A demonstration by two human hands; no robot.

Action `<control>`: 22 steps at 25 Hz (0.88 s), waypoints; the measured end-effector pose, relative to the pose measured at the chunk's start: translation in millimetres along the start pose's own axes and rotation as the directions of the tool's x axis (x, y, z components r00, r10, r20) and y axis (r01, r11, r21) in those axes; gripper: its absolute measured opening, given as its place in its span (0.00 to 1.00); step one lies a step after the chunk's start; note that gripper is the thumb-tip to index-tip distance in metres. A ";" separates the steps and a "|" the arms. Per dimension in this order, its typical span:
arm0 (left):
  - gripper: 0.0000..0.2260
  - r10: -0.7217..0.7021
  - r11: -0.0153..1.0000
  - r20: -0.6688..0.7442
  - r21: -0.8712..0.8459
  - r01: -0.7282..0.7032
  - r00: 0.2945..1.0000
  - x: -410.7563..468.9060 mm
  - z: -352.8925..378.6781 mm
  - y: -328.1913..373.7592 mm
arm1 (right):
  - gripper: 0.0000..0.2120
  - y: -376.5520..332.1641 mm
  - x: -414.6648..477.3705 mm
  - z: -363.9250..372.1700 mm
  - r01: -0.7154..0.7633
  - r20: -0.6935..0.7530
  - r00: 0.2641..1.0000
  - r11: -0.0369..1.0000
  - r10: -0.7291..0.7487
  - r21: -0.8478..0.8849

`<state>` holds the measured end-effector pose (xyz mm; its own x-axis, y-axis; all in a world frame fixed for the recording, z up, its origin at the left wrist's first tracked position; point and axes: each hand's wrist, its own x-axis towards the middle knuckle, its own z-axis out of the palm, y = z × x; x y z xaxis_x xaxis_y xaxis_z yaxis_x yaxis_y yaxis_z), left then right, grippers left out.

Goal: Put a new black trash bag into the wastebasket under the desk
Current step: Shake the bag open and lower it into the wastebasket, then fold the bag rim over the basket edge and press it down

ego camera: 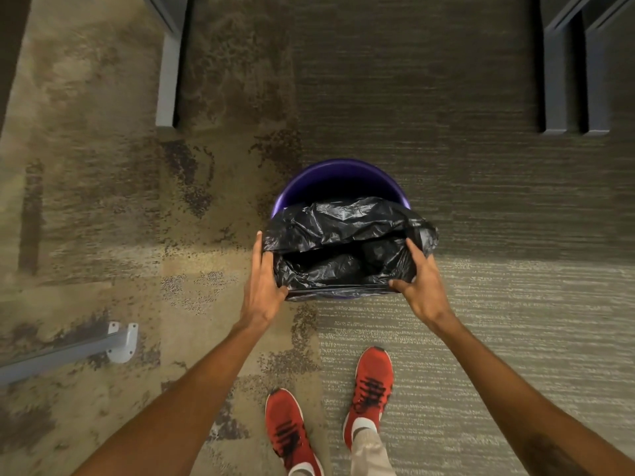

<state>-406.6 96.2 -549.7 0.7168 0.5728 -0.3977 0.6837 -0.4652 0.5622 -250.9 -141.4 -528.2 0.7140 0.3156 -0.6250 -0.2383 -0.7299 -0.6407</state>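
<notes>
A round purple wastebasket (338, 176) stands on the carpet in front of me. A crinkled black trash bag (343, 228) lies in and over it, its mouth open. The bag's edge is stretched over the near rim, while the far inner wall shows bare purple. My left hand (263, 283) grips the bag's edge at the left side of the rim. My right hand (424, 283) grips the bag's edge at the right side, fingers tucked into the plastic.
Grey desk legs stand at the upper left (168, 80) and upper right (556, 80). Another grey metal foot (120, 341) lies on the carpet at the lower left. My red shoes (372, 383) are just behind the basket.
</notes>
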 end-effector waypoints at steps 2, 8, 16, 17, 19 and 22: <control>0.47 0.012 1.000 -0.012 -0.003 -0.012 1.000 -8.1 9.8 -6.1 | 0.40 14.1 -5.0 4.8 -0.007 -0.028 1.000 0.999 0.008 0.033; 0.42 -0.036 0.998 -0.091 0.044 0.040 0.995 -9.0 27.9 -12.8 | 0.25 41.7 9.3 12.3 -0.060 -0.054 0.994 0.899 0.093 0.434; 0.22 -0.156 0.974 -0.371 -0.212 0.080 0.916 -31.3 25.5 -6.0 | 0.22 53.1 5.3 5.4 -0.137 -0.054 0.962 0.641 0.269 0.755; 0.17 -0.128 0.983 -0.395 -0.175 0.062 0.910 -30.8 22.5 -3.4 | 0.23 51.6 6.1 3.9 -0.121 -0.055 0.966 0.629 0.253 0.768; 0.09 -0.077 0.993 -0.395 -0.109 0.036 0.915 -22.8 16.6 3.2 | 0.26 44.9 11.8 0.5 -0.095 -0.063 0.973 0.633 0.223 0.768; 0.07 -0.044 0.995 -0.359 -0.098 0.009 0.932 -8.1 8.0 14.5 | 0.27 28.9 23.5 -3.9 -0.043 -0.131 0.968 0.659 0.212 0.751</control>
<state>-401.4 79.3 -544.1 0.5892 0.7966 -0.1353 0.6736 -0.3917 0.6268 -238.5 -157.4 -559.7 0.7269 0.0713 -0.6830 -0.6822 -0.0396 -0.7301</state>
